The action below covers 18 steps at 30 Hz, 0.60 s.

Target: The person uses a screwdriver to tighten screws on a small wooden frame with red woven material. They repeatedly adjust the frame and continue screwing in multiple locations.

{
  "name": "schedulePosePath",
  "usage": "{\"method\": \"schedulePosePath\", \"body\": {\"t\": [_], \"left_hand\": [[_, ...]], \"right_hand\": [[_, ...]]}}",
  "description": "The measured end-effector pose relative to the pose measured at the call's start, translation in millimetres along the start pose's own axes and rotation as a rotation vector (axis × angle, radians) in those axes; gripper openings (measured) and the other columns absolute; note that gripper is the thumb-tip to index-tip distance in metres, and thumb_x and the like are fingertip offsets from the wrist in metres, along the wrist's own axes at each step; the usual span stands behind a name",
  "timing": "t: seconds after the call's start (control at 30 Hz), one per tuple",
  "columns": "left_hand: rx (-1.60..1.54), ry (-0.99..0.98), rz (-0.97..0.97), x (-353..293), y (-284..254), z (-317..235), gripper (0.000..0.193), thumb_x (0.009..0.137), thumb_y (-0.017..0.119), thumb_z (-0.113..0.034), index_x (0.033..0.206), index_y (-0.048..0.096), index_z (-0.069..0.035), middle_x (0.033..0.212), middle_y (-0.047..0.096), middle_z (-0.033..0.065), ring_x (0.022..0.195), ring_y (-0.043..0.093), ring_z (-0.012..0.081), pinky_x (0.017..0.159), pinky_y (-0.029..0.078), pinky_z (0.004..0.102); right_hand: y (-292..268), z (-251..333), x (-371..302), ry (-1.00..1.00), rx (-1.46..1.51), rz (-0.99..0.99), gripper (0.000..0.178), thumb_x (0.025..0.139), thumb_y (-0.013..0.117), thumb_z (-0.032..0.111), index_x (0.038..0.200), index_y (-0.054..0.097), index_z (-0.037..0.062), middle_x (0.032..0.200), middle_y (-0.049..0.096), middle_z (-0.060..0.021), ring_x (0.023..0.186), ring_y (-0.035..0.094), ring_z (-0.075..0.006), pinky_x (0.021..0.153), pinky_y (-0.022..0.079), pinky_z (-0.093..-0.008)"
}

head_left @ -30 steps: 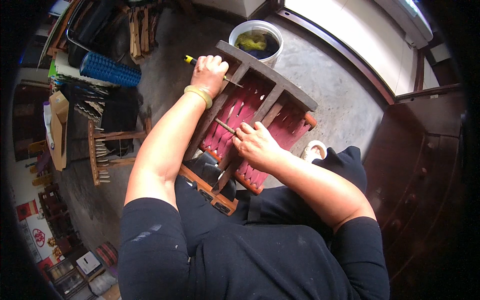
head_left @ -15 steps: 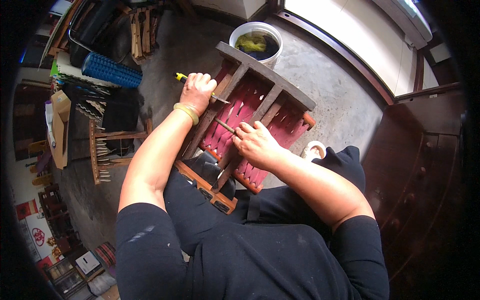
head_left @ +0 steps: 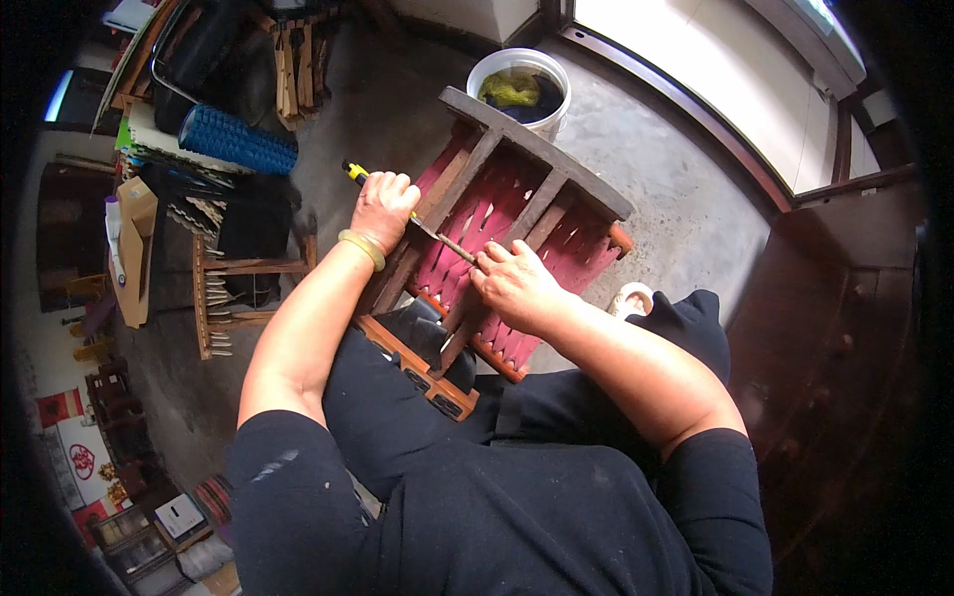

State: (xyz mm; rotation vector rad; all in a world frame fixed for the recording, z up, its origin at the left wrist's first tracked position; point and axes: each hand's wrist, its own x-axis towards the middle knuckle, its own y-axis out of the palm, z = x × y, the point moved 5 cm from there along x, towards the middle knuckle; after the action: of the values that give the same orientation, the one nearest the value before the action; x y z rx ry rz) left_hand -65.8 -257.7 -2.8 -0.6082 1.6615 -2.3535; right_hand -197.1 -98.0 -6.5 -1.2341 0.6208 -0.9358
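My left hand (head_left: 385, 207) is closed around a yellow and black utility knife (head_left: 355, 173). The knife's blade meets the end of a thin brownish stick (head_left: 457, 248), as far as I can make out. Pinched in my right hand (head_left: 517, 283), that stick points up and left toward the blade. Both hands are above a worn wooden frame (head_left: 542, 144), which lies tilted across my lap area. Dark red strips (head_left: 467, 214) with gaps between them run beneath its bars. Reddish-orange rails (head_left: 502, 360) show along the edges of the strips.
A white bucket (head_left: 564, 91) with yellow-green and dark contents stands beyond the frame. To the left are a blue textured roller (head_left: 238, 139), a wooden rack with pegs (head_left: 204, 298) and a cardboard piece (head_left: 139, 238). Dark wooden furniture (head_left: 825, 368) fills the right side.
My left hand has turned slightly, bringing the knife blade down onto the stick; before, they were apart. The right hand stays nearly in place, and the view has shifted slightly.
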Motion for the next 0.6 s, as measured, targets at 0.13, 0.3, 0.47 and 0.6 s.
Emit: {"method": "schedulePosePath", "body": {"t": [0.13,0.3,0.47,0.6], "left_hand": [[-0.017,-0.113,-0.079,19.6,-11.6,-3.4,0.004,0.075,0.056,-0.012,0.076,0.053,-0.014,0.082,0.052,0.0046,0.084,0.054,0.0231,0.080,0.042,0.0362],[-0.014,-0.167,-0.167,82.7,-1.4,-0.8,0.009,0.074,0.058,-0.007,0.077,0.052,-0.012,0.081,0.052,0.0061,0.085,0.054,0.0263,0.077,0.042,0.0384],[0.063,-0.154,-0.171,108.5,19.0,-6.7,0.004,0.076,0.057,-0.011,0.079,0.055,-0.013,0.084,0.055,0.0047,0.086,0.055,0.0237,0.079,0.042,0.0375],[0.156,-0.157,-0.144,114.2,17.5,-15.0,0.002,0.080,0.054,-0.014,0.079,0.056,-0.014,0.083,0.056,0.0040,0.084,0.056,0.0218,0.078,0.043,0.0367]], "right_hand": [[0.1,0.3,1.8,0.012,-0.006,0.018,0.022,0.075,0.061,0.016,0.095,0.062,0.0067,0.097,0.058,-0.0056,0.100,0.053,-0.0200,0.074,0.037,-0.0351],[1.4,-0.5,-0.2,0.010,0.000,0.002,0.020,0.076,0.061,0.016,0.094,0.062,0.0072,0.097,0.058,-0.0055,0.100,0.053,-0.0199,0.074,0.038,-0.0350],[0.9,3.0,3.4,0.003,-0.001,0.042,0.020,0.077,0.060,0.016,0.094,0.062,0.0068,0.096,0.058,-0.0055,0.101,0.053,-0.0202,0.074,0.038,-0.0350],[-0.4,-1.6,0.9,0.016,-0.012,0.013,0.021,0.077,0.060,0.016,0.095,0.061,0.0065,0.096,0.058,-0.0056,0.102,0.053,-0.0202,0.074,0.039,-0.0350]]}}
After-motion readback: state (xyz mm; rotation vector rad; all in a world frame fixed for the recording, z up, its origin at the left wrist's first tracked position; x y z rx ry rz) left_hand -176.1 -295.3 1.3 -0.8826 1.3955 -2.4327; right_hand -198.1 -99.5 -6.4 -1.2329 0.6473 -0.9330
